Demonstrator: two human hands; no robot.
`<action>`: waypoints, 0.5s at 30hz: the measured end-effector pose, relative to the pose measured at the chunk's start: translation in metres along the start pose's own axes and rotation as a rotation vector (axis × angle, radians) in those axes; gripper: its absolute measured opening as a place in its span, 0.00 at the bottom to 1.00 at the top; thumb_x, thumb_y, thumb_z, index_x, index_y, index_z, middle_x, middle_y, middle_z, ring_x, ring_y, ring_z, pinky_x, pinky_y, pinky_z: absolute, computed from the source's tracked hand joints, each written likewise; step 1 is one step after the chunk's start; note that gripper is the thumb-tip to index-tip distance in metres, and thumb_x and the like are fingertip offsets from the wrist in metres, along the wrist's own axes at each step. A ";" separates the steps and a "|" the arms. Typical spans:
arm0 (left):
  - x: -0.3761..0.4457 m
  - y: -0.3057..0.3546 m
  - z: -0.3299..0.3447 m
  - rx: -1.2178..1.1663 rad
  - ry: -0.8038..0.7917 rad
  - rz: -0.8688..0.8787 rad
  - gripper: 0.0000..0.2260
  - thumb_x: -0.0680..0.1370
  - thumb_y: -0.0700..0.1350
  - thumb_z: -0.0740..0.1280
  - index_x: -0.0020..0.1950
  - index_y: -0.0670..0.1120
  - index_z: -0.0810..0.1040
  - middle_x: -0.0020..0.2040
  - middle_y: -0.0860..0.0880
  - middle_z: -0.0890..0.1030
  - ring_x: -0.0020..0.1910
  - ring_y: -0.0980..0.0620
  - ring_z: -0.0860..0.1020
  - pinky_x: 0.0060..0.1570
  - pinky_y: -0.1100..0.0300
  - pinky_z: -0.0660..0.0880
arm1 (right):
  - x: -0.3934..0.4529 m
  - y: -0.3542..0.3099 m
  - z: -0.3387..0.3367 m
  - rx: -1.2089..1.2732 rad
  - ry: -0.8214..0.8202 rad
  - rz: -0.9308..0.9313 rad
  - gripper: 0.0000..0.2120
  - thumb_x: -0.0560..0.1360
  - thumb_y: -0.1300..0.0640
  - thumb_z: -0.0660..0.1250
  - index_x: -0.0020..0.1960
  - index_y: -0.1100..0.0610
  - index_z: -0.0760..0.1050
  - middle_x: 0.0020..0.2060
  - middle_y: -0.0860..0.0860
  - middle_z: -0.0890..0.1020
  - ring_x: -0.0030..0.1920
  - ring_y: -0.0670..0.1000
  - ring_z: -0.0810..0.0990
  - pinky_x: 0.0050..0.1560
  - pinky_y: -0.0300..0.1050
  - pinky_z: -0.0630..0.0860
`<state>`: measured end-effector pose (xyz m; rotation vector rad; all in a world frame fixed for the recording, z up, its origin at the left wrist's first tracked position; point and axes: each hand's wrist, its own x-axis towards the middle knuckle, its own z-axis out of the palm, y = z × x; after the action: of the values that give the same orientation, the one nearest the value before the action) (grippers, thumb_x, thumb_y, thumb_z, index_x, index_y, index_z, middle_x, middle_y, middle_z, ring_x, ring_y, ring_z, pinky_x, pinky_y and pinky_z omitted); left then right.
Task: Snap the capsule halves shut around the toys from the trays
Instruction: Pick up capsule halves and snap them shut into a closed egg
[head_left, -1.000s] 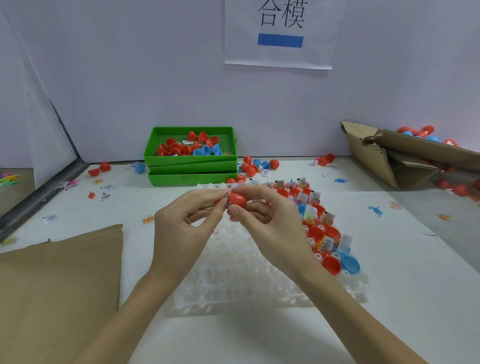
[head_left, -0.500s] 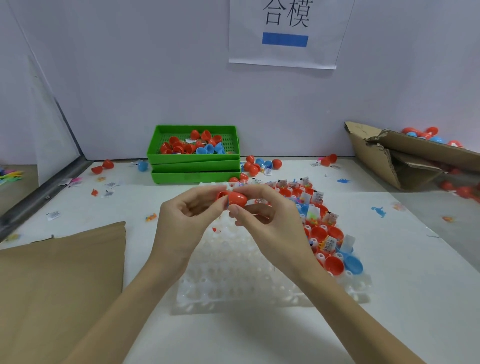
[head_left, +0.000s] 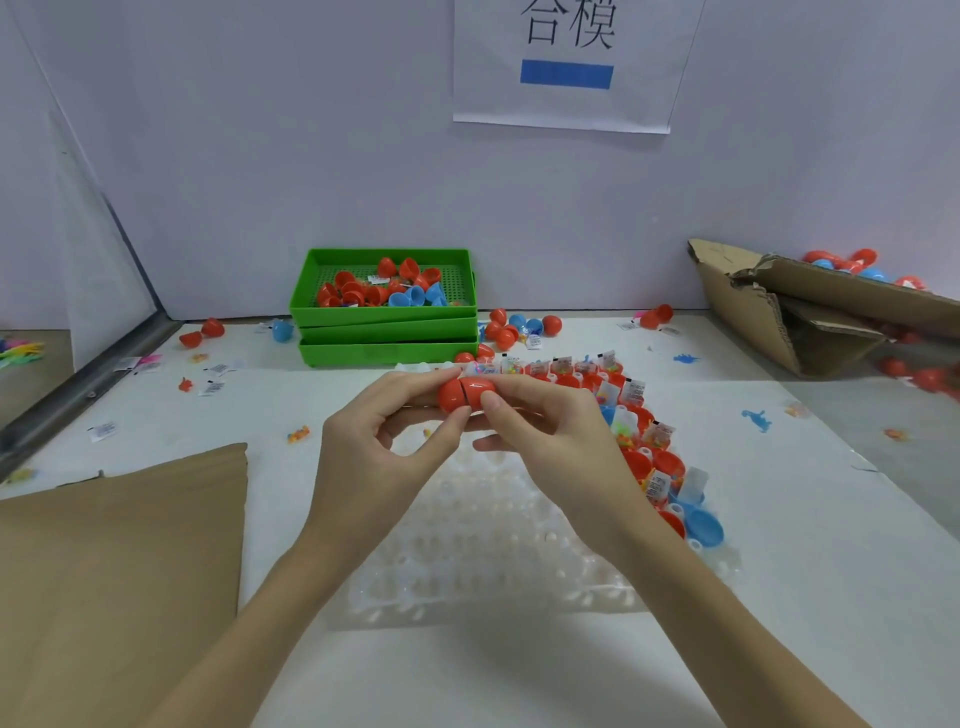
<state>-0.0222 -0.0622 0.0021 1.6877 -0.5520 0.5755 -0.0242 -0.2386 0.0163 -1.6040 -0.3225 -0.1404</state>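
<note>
Both hands gripped one red capsule (head_left: 464, 393) above the clear tray (head_left: 493, 545): left hand (head_left: 376, 457) pinching one half, right hand (head_left: 550, 436) the other.

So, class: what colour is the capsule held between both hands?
Red capsule, both halves, seen in the head view.

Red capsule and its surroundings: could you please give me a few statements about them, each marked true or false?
1. Both hands, left hand and right hand, hold the red capsule. True.
2. The capsule rests on the table. False: it is held above the clear tray.
3. The top green tray holds red and blue halves. True.
4. The green trays sit side by side. False: they are stacked.
</note>
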 end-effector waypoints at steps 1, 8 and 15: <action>0.000 -0.001 0.000 0.025 -0.003 0.022 0.17 0.76 0.42 0.75 0.64 0.55 0.82 0.57 0.57 0.85 0.58 0.50 0.84 0.55 0.63 0.81 | 0.000 0.000 0.000 -0.016 0.003 -0.012 0.12 0.82 0.60 0.68 0.64 0.57 0.82 0.51 0.49 0.88 0.50 0.46 0.87 0.48 0.39 0.83; 0.002 -0.004 -0.006 0.043 -0.046 0.046 0.18 0.75 0.45 0.76 0.65 0.52 0.83 0.58 0.54 0.85 0.59 0.49 0.84 0.56 0.62 0.81 | 0.001 0.002 0.000 -0.200 0.026 -0.094 0.14 0.82 0.59 0.68 0.66 0.53 0.81 0.52 0.44 0.87 0.49 0.43 0.86 0.47 0.36 0.82; -0.001 -0.009 -0.002 0.164 -0.009 0.144 0.18 0.74 0.40 0.77 0.64 0.45 0.84 0.56 0.49 0.85 0.55 0.48 0.84 0.56 0.57 0.82 | -0.007 0.004 0.012 -0.348 0.003 -0.186 0.11 0.82 0.56 0.68 0.64 0.53 0.80 0.50 0.44 0.87 0.49 0.41 0.85 0.52 0.38 0.83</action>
<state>-0.0175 -0.0582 -0.0046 1.8156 -0.6504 0.7341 -0.0307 -0.2279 0.0103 -1.9151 -0.4647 -0.3571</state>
